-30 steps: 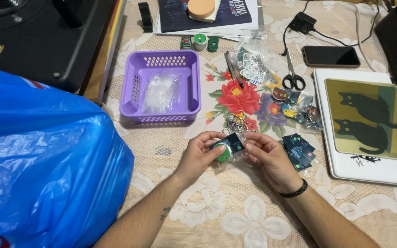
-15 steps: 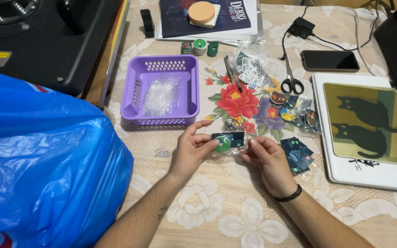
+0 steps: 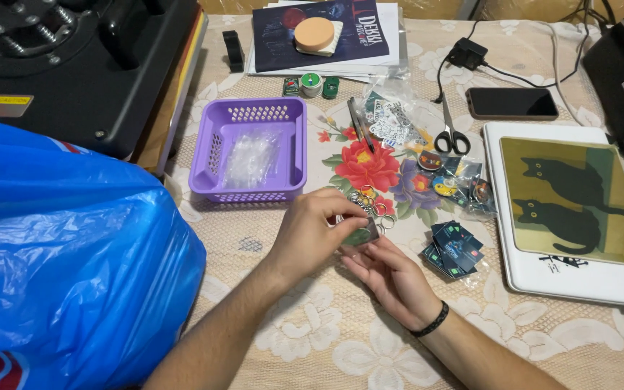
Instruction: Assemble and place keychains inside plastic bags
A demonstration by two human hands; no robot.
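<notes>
Your left hand (image 3: 310,235) pinches a small flat piece in a clear plastic sleeve (image 3: 361,233), its grip closed on the top edge, while your right hand (image 3: 391,276) lies palm up under it with fingers loosely spread, touching its lower edge just above the lace-covered table (image 3: 312,339). The loose cluster of small metal key rings (image 3: 371,201) sits just beyond your fingertips, so a nudge could scatter them. The slick sleeve, held only by that pinch, could slip towards the purple plastic basket (image 3: 250,150) nearby.
</notes>
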